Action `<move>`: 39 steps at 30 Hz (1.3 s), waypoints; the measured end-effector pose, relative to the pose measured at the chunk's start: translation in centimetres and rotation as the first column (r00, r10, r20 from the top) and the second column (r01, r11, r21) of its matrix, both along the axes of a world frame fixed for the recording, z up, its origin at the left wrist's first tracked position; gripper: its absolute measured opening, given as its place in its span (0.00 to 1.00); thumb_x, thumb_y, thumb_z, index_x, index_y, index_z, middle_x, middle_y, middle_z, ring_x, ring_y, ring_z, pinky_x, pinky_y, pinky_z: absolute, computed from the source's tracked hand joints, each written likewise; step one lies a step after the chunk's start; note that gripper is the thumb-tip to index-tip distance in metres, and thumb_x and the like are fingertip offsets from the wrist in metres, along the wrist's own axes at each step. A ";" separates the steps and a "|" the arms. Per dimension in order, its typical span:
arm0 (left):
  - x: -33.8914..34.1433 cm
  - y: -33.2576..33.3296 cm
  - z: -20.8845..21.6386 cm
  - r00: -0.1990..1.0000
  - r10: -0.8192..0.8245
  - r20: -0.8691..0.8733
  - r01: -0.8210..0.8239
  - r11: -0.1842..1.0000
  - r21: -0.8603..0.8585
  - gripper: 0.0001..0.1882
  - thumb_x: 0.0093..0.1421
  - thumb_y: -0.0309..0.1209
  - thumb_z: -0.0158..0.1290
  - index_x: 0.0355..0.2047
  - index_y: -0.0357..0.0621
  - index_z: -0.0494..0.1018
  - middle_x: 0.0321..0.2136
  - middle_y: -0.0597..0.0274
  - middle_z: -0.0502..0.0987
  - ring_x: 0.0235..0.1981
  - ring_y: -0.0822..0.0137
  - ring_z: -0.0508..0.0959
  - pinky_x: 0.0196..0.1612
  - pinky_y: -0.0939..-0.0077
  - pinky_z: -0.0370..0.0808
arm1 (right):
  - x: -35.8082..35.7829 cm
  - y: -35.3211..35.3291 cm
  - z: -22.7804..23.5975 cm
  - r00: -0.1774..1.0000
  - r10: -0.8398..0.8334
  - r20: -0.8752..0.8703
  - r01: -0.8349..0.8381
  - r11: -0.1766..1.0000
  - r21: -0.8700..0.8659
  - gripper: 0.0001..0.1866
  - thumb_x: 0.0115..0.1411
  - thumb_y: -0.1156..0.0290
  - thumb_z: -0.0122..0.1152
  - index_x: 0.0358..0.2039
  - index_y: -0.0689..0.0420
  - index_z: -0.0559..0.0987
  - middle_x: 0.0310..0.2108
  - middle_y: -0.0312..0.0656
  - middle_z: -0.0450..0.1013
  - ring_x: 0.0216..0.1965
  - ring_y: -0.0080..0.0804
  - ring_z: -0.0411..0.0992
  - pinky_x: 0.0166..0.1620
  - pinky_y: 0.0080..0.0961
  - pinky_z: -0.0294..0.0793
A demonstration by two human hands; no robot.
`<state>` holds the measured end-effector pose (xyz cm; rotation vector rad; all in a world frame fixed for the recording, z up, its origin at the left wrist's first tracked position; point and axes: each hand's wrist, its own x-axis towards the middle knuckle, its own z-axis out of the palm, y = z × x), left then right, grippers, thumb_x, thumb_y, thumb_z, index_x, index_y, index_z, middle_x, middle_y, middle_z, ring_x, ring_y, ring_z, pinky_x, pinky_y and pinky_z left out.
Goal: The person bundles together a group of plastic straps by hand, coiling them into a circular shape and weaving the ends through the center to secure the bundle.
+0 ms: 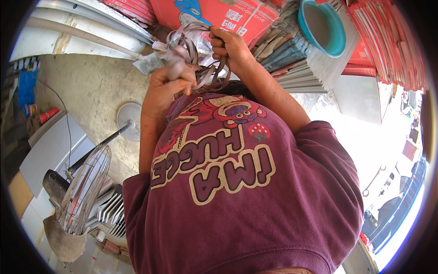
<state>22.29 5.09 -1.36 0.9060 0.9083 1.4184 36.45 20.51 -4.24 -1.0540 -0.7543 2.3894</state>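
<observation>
Loops of flat grey-brown strap [190, 42] hang in a loose bundle between my two hands, in front of my chest. My right hand [232, 48] is closed around the strap, with loops running out on both sides of its fingers. Lower and to the left, my left hand [169, 86] has its fingers curled and pinched by the strands; motion blurs its upper part. Clear crinkled plastic [200, 42] shows behind the loops. Some of the lower strands rest close to my maroon shirt [246, 219].
Red cardboard boxes [260, 18] lie beyond my hands. A turquoise basin [341, 44] stands on stacked flat panels [315, 73] at the far right. To the left, a standing fan [86, 187] with a round base [130, 119] stands on the concrete floor [91, 91].
</observation>
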 end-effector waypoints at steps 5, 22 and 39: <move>-1.4 0.3 -2.1 0.812 0.328 0.482 -0.356 0.934 -0.035 0.16 0.56 0.39 0.51 0.40 0.42 0.68 0.47 0.49 0.70 0.37 0.63 0.73 0.51 0.65 0.64 | 0.8 0.6 -0.9 0.995 0.098 0.033 -0.101 0.987 0.125 0.14 0.60 0.62 0.52 0.27 0.61 0.72 0.14 0.28 0.59 0.14 0.17 0.54 0.22 0.21 0.59; 0.2 1.9 1.1 0.890 0.273 -0.366 -0.288 0.958 0.016 0.25 0.64 0.46 0.37 0.51 0.39 0.67 0.43 0.60 0.71 0.41 0.74 0.69 0.46 0.81 0.65 | 0.1 -2.5 4.1 0.844 0.062 0.533 -0.536 0.074 0.841 0.10 0.54 0.65 0.53 0.32 0.58 0.75 0.24 0.49 0.73 0.27 0.47 0.72 0.32 0.38 0.71; 0.3 0.9 0.7 0.825 0.274 -0.494 -0.338 0.940 -0.043 0.24 0.64 0.47 0.40 0.45 0.37 0.70 0.31 0.65 0.70 0.33 0.75 0.67 0.37 0.82 0.65 | 0.5 -2.5 4.8 0.874 0.201 0.443 -0.472 0.129 0.872 0.09 0.56 0.69 0.55 0.35 0.59 0.76 0.23 0.39 0.74 0.22 0.26 0.72 0.28 0.23 0.71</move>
